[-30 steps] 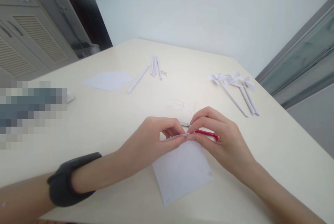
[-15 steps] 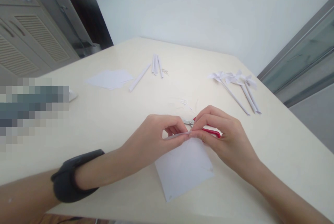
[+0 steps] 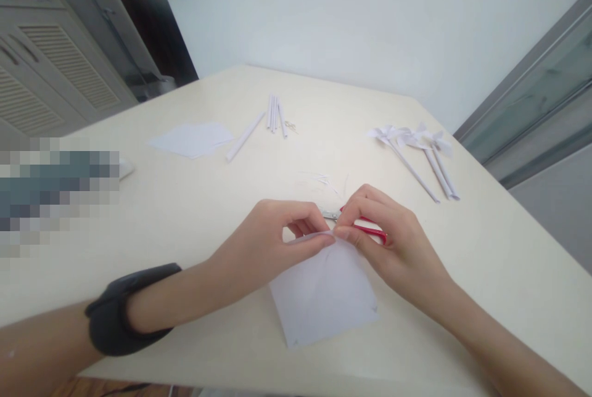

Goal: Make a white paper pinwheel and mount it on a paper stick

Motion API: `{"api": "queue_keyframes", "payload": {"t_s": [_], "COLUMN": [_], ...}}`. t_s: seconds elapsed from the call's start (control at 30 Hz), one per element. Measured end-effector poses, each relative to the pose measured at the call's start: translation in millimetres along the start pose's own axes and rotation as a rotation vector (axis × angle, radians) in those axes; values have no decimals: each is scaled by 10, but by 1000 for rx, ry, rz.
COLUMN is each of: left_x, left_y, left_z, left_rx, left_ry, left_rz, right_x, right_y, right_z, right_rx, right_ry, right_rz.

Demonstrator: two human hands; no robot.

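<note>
1. White paper sheet [image 3: 324, 292] lies on the worktop [image 3: 185, 212], its far edge lifted.
2. Left hand [image 3: 272, 243] and right hand [image 3: 383, 243] both pinch that edge shut.
3. Judged light, limp, easily creased: hold at the edge.
4. Red-handled scissors [image 3: 365, 230] lie under the right hand.

1. I read this as a room in a home, set up for paper craft, not a workshop or lab.
2. Cream table [image 3: 485, 249] with a bare top and a plain white wall [image 3: 324, 8] behind it.
3. Grey louvred cabinet doors [image 3: 50, 70] far left, domestic-looking.
4. Sliding glass door [image 3: 541, 89] with a grey frame on the right.
5. On the table: finished paper pinwheels [image 3: 416, 138], rolled paper sticks [image 3: 275, 114], loose white sheets [image 3: 192, 138].
</note>
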State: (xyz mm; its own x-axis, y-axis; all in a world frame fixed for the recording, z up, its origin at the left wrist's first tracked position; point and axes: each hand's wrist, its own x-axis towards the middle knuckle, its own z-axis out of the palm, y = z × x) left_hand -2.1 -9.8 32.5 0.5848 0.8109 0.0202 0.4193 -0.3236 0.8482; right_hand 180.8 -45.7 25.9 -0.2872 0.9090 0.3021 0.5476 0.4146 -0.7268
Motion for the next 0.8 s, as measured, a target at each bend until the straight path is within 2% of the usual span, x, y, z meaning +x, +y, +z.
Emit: {"api": "queue_keyframes", "payload": {"t_s": [0.23, 0.8], "left_x": [3, 0], "left_y": [-49, 7], "left_z": [13, -3], "left_rx": [-68, -17], "left_ry": [9, 40], "left_rz": [7, 56], "right_x": [11, -10], "right_y": [-35, -39], "right_z": [-50, -23], "right_rx": [40, -18], "right_ry": [4, 20], "right_rz": [34, 3]}}
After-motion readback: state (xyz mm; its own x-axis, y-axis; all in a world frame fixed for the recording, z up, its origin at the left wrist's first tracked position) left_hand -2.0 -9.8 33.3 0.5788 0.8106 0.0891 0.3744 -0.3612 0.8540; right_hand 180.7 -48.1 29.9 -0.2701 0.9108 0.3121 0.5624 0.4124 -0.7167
